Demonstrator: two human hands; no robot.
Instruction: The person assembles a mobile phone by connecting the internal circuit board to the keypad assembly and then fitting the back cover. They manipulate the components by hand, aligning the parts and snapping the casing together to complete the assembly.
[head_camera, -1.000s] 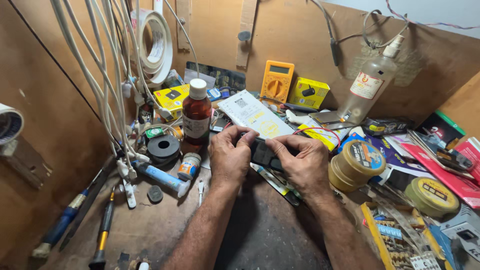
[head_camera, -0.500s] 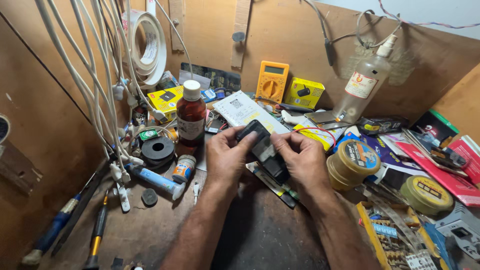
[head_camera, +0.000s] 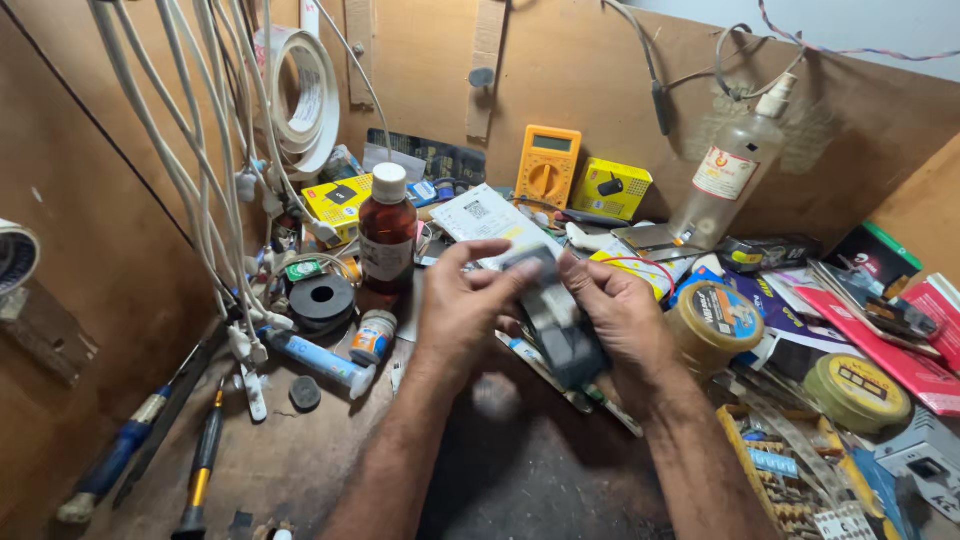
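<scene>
Object in hand: I am holding a dark flat device (head_camera: 560, 325), phone-like and motion-blurred, above the middle of the workbench (head_camera: 300, 470); I cannot tell which face is up.
Left hand (head_camera: 465, 305): it is gripping the device's upper end from 9 o'clock, thumb and fingers curled narrowly onto the edge.
Right hand (head_camera: 625, 315): it is cradling the long side from 3 o'clock, fingers closed around the body, thumb on top.
Grip advice: I am judging that both hands should be pressing on the edges, not the flat faces, and that the turning should be staying slow.
Clearance at 11 o'clock: a brown bottle with a white cap (head_camera: 388, 232) is standing upright near the left hand; a wide wrist swing could be tipping it.
Clearance at 3 o'clock: a round yellow tin (head_camera: 714, 322) is sitting just beside the right hand.
Clearance at 12 o'clock: a yellow multimeter (head_camera: 548, 165) is leaning on the back wall, well apart.
Working zone: I am keeping the device low over the dark patch of bench at 6 o'clock.
</scene>
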